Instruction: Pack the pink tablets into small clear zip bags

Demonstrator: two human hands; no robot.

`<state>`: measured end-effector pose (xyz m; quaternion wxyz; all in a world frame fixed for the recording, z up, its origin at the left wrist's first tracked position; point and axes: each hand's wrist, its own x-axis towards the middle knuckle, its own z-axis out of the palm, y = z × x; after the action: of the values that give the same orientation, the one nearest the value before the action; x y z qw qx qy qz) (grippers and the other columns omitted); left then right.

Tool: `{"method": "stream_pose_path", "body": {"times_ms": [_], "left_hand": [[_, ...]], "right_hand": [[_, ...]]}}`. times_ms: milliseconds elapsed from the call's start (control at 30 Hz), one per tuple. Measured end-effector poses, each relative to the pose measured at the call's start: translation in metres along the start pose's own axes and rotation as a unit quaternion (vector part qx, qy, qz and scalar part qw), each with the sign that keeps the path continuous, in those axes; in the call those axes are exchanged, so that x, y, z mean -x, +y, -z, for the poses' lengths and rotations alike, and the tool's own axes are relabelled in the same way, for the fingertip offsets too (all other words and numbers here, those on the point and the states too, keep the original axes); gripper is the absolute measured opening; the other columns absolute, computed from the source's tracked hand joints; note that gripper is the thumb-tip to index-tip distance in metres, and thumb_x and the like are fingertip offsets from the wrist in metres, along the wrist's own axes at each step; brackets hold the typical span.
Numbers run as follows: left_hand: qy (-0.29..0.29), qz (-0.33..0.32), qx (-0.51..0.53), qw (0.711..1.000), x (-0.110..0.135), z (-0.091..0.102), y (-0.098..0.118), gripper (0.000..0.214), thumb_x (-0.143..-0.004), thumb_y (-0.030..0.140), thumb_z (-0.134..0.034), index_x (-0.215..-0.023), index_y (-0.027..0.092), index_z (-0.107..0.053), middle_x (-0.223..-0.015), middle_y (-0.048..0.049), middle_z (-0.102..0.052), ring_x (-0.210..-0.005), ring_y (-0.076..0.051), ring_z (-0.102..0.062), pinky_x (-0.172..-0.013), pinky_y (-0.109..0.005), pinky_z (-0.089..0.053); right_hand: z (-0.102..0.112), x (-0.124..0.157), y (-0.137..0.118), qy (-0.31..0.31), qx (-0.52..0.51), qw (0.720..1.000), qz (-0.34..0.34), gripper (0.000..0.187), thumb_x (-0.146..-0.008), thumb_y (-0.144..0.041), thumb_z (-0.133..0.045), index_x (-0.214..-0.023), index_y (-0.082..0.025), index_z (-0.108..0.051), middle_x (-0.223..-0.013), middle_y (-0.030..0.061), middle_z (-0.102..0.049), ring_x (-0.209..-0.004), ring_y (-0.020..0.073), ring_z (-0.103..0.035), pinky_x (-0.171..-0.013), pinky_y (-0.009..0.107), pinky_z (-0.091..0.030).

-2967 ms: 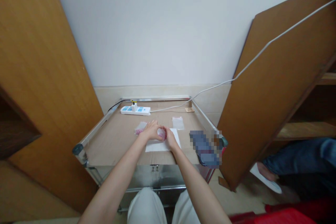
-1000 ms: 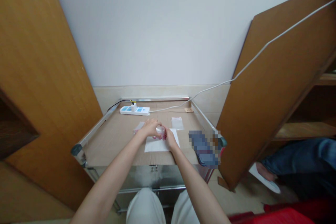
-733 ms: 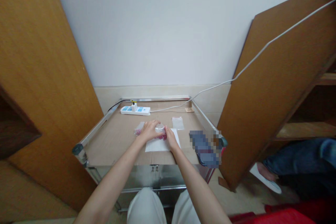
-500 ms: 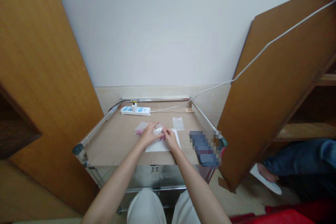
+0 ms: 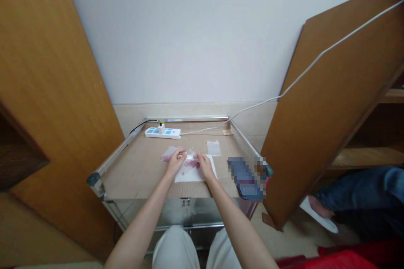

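One flat, rectangular sheet of white paper (image 5: 185, 176) lies on the bench's matte cardboard-brown top (image 5: 135, 168), below two bare hands. Between them is a thin, crinkled, clear plastic bag (image 5: 191, 153), with small pinkish-red pieces (image 5: 192, 163) gathered at its base. The right hand (image 5: 204, 165) is nearly closed, its fingertips bunched on the bag's edge; the left hand (image 5: 176, 161) is loosely curled, thumb near forefinger, and whether it grips the film cannot be told. Just left of the left hand sits another filmy pouch (image 5: 169, 152) with pink contents. Beyond the right hand lies a flat, translucent sachet (image 5: 214, 148); farther off, past the left, a glossy white power strip (image 5: 170, 134).
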<state>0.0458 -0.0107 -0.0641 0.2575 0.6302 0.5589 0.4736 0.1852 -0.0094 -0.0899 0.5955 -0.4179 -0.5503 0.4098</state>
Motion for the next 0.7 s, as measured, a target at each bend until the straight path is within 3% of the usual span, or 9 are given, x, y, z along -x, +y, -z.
{"method": "stream_pose_path", "body": {"times_ms": [133, 333, 700], "left_hand": [[-0.007, -0.026, -0.029, 0.999, 0.0006, 0.0008, 0.0017, 0.023, -0.071, 0.026, -0.044, -0.087, 0.015, -0.055, -0.093, -0.0064, -0.060, -0.086, -0.015, -0.054, -0.079, -0.028, -0.041], [0.011, -0.060, 0.015, 0.998, 0.0000, 0.0022, -0.0003, 0.018, -0.067, 0.022, -0.046, -0.079, 0.014, -0.058, -0.083, -0.0059, -0.062, -0.081, -0.016, -0.054, -0.077, -0.030, -0.041], [0.022, -0.062, 0.020, 0.998, -0.0035, 0.0047, 0.0012, 0.019, -0.070, 0.023, -0.045, -0.084, 0.015, -0.056, -0.086, -0.0054, -0.060, -0.077, -0.015, -0.055, -0.072, -0.029, -0.042]], "right_hand": [[0.0001, 0.0002, -0.0016, -0.004, 0.004, 1.000, 0.012, 0.027, -0.075, -0.036, -0.041, -0.059, -0.016, -0.052, -0.051, -0.0031, -0.047, -0.049, 0.0106, -0.042, -0.049, 0.021, -0.032], [-0.0002, 0.0005, 0.0008, -0.023, -0.010, 0.999, 0.022, 0.017, -0.069, -0.029, -0.050, -0.062, -0.015, -0.055, -0.055, -0.0021, -0.051, -0.052, 0.0103, -0.046, -0.053, 0.021, -0.036], [-0.0033, 0.0039, -0.0053, -0.047, -0.103, 0.993, 0.030, 0.011, -0.067, -0.022, -0.053, -0.075, -0.019, -0.045, -0.056, -0.0047, -0.053, -0.051, 0.0099, -0.052, -0.051, 0.020, -0.040]]}}
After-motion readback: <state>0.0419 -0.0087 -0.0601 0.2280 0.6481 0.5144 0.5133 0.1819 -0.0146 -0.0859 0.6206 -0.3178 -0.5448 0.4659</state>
